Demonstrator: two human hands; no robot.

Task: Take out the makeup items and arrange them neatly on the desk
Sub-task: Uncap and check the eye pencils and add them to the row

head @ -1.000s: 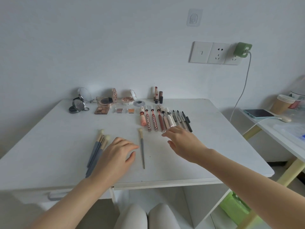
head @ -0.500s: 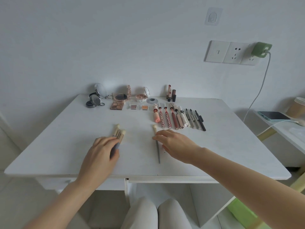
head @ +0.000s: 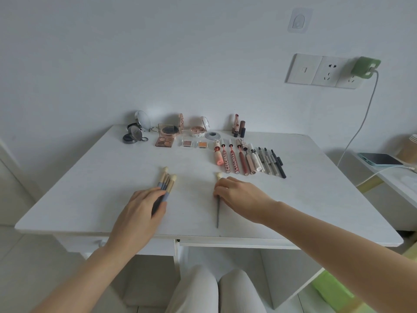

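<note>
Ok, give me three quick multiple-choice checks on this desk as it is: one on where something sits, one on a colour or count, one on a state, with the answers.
1. Where does the single brush lie?
A. Left of the brush bundle
B. Right of the brush bundle, near the desk's front edge
C. Upright against the wall

2. What colour is the charger in the wall socket?
A. Green
B. Red
C. Black

3. What is the left hand doing?
A. Hanging off the desk
B. Holding a phone
C. Gripping the brush bundle

Answers: 1 B, since it lies under the right hand, right of the bundle on the desk. 2 A, the plug block is pale green. 3 C, its fingers curl round the brush handles.
</note>
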